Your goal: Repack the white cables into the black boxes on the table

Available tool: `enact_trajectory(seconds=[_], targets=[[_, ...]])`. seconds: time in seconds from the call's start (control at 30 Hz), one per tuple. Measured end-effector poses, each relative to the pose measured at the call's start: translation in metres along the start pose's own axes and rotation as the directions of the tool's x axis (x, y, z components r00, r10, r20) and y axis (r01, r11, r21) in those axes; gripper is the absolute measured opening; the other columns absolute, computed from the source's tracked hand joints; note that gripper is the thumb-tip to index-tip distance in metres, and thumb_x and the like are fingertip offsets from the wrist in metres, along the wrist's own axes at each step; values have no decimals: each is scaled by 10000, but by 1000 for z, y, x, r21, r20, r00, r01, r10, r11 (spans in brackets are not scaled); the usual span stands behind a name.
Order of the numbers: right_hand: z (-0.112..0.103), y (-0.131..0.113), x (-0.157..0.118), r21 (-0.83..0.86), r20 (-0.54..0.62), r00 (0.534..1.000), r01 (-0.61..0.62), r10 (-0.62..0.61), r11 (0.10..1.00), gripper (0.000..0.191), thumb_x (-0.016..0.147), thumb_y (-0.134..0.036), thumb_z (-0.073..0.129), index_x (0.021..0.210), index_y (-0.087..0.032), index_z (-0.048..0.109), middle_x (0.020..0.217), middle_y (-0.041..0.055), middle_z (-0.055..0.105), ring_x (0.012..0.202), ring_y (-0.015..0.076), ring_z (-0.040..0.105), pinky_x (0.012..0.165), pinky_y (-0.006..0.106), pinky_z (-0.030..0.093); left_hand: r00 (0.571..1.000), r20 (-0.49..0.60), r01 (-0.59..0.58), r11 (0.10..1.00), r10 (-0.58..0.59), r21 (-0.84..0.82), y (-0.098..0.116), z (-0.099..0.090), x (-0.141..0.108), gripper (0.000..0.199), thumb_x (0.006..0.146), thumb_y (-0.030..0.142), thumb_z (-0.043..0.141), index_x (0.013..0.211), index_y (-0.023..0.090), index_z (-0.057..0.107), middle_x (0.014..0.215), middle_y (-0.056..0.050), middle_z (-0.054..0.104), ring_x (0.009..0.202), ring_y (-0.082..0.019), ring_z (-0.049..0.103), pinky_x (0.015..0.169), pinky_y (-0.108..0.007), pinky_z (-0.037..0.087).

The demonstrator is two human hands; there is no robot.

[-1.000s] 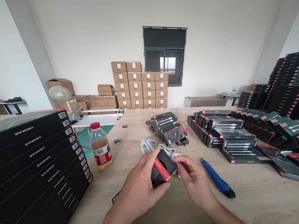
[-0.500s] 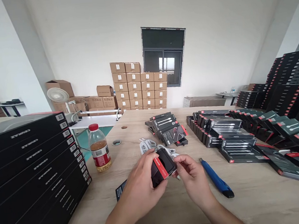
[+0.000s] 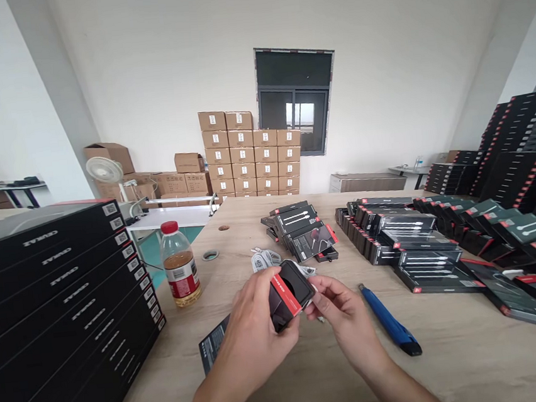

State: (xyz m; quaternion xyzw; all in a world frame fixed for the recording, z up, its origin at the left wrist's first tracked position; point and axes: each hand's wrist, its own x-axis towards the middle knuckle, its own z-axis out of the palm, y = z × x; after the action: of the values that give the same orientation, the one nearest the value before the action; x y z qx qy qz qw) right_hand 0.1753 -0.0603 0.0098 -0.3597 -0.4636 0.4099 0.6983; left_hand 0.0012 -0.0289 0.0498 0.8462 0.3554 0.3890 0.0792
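My left hand (image 3: 256, 328) grips a small black box with a red end (image 3: 288, 290), tilted over the wooden table (image 3: 454, 360). My right hand (image 3: 343, 317) touches the box's right end, and its fingertips pinch something small and white. A heap of white cables (image 3: 267, 259) lies just behind the box. A black card (image 3: 213, 346) lies flat on the table under my left wrist.
A tall stack of flat black boxes (image 3: 63, 296) fills the left. A bottle with a red cap (image 3: 180, 271) stands beside it. A blue utility knife (image 3: 389, 322) lies to the right. Rows of black packages (image 3: 424, 243) cover the right side; a small pile (image 3: 304, 232) sits behind the cables.
Both hands lifted the small box slightly and tilted it. My right fingers shifted along its right end. The black card under my left wrist shows more.
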Motion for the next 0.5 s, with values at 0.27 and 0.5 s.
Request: enact_trajectory(seconds=[0.27, 0.5], targets=[[4, -3, -5, 304, 57, 985, -171, 161, 937, 344, 730, -308, 813, 1041, -294, 667, 978, -1, 652, 812, 158, 579, 667, 276, 514, 999, -47, -1, 1000, 2, 12, -1, 7, 0, 643, 766, 194, 643, 1339, 267, 360, 1274, -90, 574, 1168, -284, 581, 950, -451, 487], [4, -4, -4, 468, 74, 974, -225, 216, 855, 380, 677, -225, 832, 1004, -302, 655, 993, -11, 682, 827, 161, 608, 701, 272, 488, 992, -111, -57, 997, 64, 60, 2, 12, -1, 664, 744, 173, 651, 1338, 246, 363, 1278, -105, 570, 1169, -302, 575, 947, -468, 477]])
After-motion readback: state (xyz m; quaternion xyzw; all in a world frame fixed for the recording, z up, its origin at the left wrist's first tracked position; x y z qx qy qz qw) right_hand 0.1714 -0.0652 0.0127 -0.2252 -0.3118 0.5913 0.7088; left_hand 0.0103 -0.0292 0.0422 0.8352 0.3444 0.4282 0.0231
